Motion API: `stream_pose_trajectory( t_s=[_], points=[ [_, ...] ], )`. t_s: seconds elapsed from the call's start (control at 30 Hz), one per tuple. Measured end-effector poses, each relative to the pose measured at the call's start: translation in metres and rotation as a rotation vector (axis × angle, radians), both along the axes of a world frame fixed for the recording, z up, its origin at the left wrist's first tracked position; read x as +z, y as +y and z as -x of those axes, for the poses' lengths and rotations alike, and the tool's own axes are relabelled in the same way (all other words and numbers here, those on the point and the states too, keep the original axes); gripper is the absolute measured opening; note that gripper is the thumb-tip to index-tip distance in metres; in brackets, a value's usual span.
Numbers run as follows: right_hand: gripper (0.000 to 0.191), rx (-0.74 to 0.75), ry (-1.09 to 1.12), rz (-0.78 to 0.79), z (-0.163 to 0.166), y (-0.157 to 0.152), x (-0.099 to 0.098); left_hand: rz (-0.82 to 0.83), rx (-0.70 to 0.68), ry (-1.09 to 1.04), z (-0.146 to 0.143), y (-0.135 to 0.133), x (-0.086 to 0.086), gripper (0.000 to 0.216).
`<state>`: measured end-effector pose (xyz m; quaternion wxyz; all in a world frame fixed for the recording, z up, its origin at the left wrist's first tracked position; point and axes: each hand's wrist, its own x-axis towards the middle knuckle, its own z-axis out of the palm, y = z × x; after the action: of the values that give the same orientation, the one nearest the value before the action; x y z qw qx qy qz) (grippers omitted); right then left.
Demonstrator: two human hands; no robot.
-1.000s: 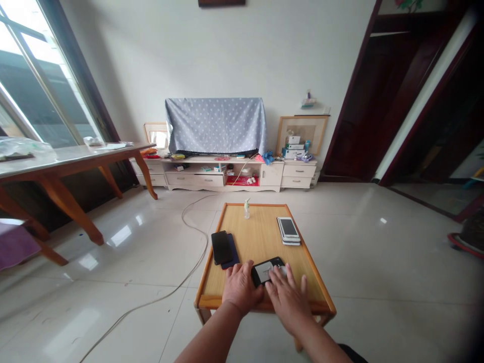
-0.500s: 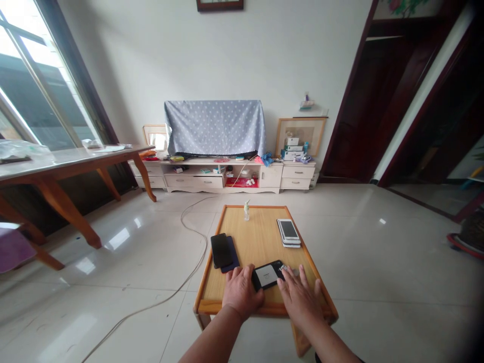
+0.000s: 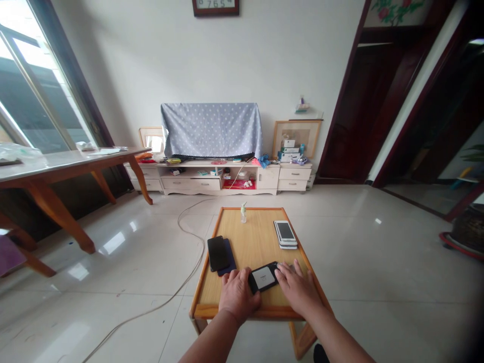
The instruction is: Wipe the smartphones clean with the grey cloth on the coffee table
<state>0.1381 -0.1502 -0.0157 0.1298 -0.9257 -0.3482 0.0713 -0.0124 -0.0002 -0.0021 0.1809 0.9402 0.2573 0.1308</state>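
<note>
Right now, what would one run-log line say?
left fingers: holding black device, left end; right fingers: at its right end; pump bottle: upright on table

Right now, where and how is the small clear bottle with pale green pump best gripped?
Probably the body of the small clear bottle, below the pale green pump, from the near side: it stands upright towards the far end of the yellow wooden table, slim sides free.

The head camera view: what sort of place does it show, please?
Probably a living room in a home: a dotted cloth covers something wide on a long, low cabinet, and what looks like a clock hangs above.
</note>
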Motion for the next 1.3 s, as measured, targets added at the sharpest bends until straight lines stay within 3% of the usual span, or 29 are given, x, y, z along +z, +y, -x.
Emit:
stream_pose_trajectory(
  t_s=[0.2, 0.37, 0.5, 0.6, 0.77, 0.83, 0.97, 1.03, 1.2, 1.3],
  points=[
    [0.069, 0.0, -0.056, 0.052, 0.029, -0.03, -0.017, -0.019, -0.009, -0.023, 0.0, 0.001, -0.004, 0.049],
    [0.073, -0.054, -0.074, 0.061, 0.052, -0.012, -0.011, -0.013, -0.012, -0.013, 0.001, 0.001, -0.004, 0.05],
    [0.069, 0.167, 0.0, -0.021, 0.077, 0.005, -0.004, 0.007, -0.019, 0.024, 0.001, 0.003, -0.005, 0.047],
    [0.065, 0.259, 0.031, -0.053, 0.071, 0.004, 0.002, 0.004, -0.024, 0.031, 0.001, 0.003, -0.006, 0.047],
    [0.07, -0.002, -0.015, -0.01, 0.043, 0.001, 0.01, -0.022, -0.014, -0.022, 0.001, 0.002, -0.008, 0.056],
    [0.07, 0.039, -0.01, -0.006, 0.049, 0.005, 0.011, -0.02, -0.011, -0.026, 0.001, 0.002, -0.009, 0.056],
    [0.063, 0.288, 0.034, -0.065, 0.068, 0.014, 0.01, -0.015, -0.021, -0.001, 0.002, 0.003, -0.011, 0.055],
    [0.062, 0.271, 0.037, -0.066, 0.062, 0.015, 0.011, -0.021, -0.021, -0.002, 0.002, 0.003, -0.01, 0.054],
    [0.068, 0.013, 0.009, -0.008, 0.043, 0.02, 0.012, -0.028, -0.018, -0.009, 0.002, 0.002, -0.008, 0.057],
    [0.065, 0.174, 0.025, -0.046, 0.059, 0.026, 0.012, -0.02, -0.019, -0.014, 0.001, 0.003, -0.011, 0.054]
  ],
)
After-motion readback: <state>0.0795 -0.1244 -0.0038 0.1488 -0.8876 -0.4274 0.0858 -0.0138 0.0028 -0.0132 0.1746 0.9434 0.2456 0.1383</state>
